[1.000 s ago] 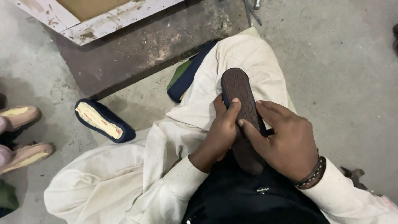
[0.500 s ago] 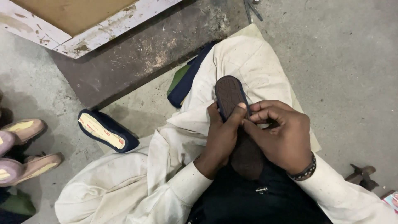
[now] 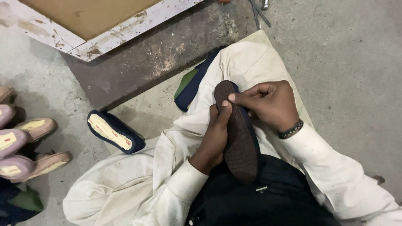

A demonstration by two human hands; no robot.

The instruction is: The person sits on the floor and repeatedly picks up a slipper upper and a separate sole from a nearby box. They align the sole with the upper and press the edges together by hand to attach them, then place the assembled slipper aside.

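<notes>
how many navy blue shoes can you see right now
2. One navy shoe is sole-up on the lap, held by the left hand and right hand. The other lies on the concrete floor. More may be hidden under the knee.

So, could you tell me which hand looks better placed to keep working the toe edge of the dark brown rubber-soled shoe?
Probably the right hand: its fingertips pinch the toe edge, while the left hand braces the shoe.
</notes>
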